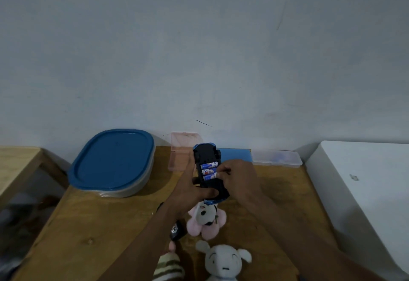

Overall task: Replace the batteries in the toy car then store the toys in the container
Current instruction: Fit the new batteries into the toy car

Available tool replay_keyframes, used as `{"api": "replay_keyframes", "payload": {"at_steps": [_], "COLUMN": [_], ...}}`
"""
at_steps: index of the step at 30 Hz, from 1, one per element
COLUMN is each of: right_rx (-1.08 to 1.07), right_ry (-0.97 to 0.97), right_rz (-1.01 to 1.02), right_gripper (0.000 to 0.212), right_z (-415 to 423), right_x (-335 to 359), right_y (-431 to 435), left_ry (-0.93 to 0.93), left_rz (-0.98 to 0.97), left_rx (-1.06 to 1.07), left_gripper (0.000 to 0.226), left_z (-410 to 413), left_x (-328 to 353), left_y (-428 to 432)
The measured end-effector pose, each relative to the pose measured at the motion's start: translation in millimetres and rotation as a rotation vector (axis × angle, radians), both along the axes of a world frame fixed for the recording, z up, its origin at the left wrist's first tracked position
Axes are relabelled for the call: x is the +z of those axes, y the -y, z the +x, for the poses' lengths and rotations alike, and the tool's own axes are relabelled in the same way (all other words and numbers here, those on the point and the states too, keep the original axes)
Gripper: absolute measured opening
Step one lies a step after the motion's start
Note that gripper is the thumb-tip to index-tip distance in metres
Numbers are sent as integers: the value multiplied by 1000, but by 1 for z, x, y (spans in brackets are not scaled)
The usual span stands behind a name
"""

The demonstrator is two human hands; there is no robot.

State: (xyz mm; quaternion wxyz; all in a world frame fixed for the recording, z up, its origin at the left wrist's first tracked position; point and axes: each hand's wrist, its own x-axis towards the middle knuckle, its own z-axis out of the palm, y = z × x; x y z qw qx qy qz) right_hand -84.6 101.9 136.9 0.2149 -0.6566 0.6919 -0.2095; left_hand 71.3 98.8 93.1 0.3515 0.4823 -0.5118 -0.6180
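Head view is showing the left hand [190,190] gripping the toy car [204,155], its fingers curling round the near end and holding it underside up above the counter [88,225]. The right hand [240,176] is reaching in from the right, its fingers pinching the right ends of the batteries [208,171] lying in the open compartment. The container [112,163], lid on, is sitting far left, and a pink plush [207,222] and a white plush [223,260] are lying nearer.
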Motion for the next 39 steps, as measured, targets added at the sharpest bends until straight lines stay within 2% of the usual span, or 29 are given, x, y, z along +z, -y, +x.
{"api": "replay_keyframes", "payload": {"at_steps": [6,11,19,26,34,39], "right_rx": [-15,-126,-138,-226,-245,-234], "right_ry": [38,128,138,117,133,172], "right_rz": [83,164,231,273,268,293], "right_gripper": [5,25,21,39,37,32], "right_z": [-1,-7,-2,6,10,6], "right_x": [0,2,7,8,3,2], "right_y": [6,10,12,17,15,12], "left_ry": [21,55,35,33,238,64], "left_rz": [-43,-52,4,-58,-147,-28], "left_rx": [-43,-66,-85,-95,-71,-135], "left_gripper": [112,112,120,109,118,116], "left_z": [-1,-2,-4,-6,-9,-9], "left_x": [0,0,1,1,6,-2], "left_y": [-1,-2,3,3,-3,-3]}}
